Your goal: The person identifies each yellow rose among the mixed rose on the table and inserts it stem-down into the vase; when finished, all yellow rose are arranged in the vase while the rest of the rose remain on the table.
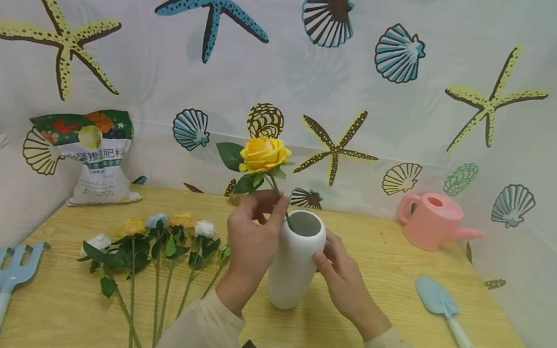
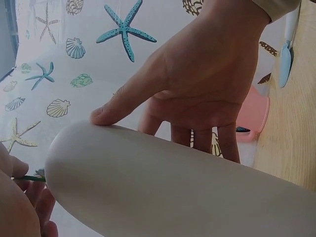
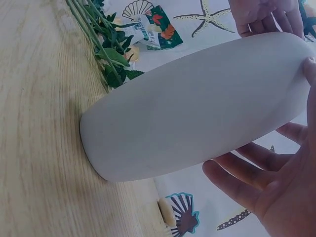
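A white vase (image 1: 294,269) stands on the wooden table in front of me. Between thumb and fingers, my left hand (image 1: 254,244) pinches the stem of a yellow rose (image 1: 264,156) at the vase's mouth. The lower end of that stem dips inside the rim, and the bloom leans up and left. My right hand (image 1: 348,288) holds the vase's upper right side, thumb in front and fingers behind. In the right wrist view, the fingers (image 3: 242,170) touch the vase's smooth wall. The green stem (image 2: 30,178) shows beside the vase's rim in the left wrist view.
Several artificial roses (image 1: 172,247) in white, yellow and blue lie left of the vase. A blue hand fork (image 1: 10,277) lies at far left, with a fertilizer bag (image 1: 102,172) behind. To the right are a pink watering can (image 1: 433,223) and a blue trowel (image 1: 450,316).
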